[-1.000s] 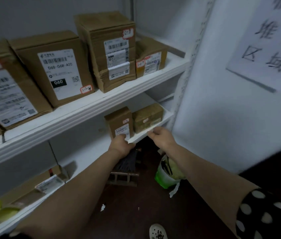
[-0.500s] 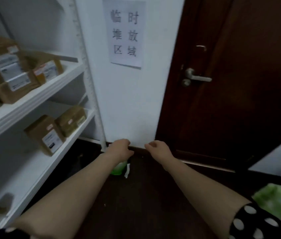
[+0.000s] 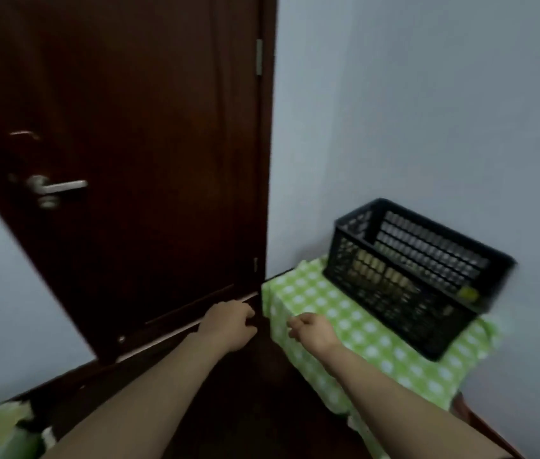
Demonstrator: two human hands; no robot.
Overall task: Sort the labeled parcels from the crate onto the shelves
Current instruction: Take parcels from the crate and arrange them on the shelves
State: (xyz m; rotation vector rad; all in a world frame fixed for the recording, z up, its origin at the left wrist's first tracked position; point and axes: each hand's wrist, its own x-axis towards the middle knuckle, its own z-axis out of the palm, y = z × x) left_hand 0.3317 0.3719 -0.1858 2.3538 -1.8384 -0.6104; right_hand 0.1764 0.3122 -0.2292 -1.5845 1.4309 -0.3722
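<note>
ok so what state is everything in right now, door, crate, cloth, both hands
door: looks shut, handle level
crate: upright on the checked cloth, top open, tan shapes show through its mesh
checked cloth: spread flat under the crate, hanging down at the front
left hand: empty, fingers loosely curled
right hand: empty, fingers loosely curled

Door: dark brown wood, shut. Handle: silver lever at its left edge. Hinge: metal, on its upper right edge. Wall: pale grey-blue, right of the door. Desk: in the corner, draped in a green cloth with white dots. Floor: dark.
</note>
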